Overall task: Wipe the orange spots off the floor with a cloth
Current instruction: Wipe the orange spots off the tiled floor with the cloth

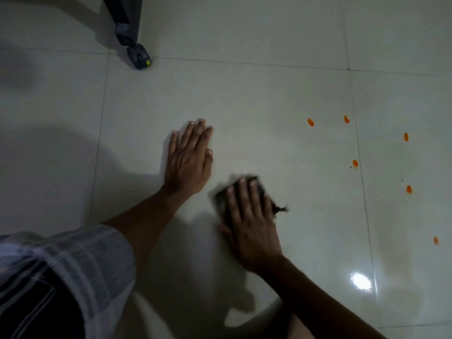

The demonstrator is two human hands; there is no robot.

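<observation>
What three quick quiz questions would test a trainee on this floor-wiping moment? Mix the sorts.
1. True or false: the left hand lies flat on the floor.
2. The dark cloth is under which hand? A left, B right.
3. How many large orange spots are visible?

Key: 1 true. 2 B, the right hand presses it. 3 six, all to the right of the cloth.

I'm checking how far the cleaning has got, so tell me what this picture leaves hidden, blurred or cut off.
Head view only:
- The cloth is motion-blurred and mostly covered by the right hand; its shape and any stain under it cannot be made out.
- The floor under the left hand is hidden.
- Orange spots run toward the right edge; any beyond it are cut off.
- The dark furniture leg is cut off at the top.
</observation>
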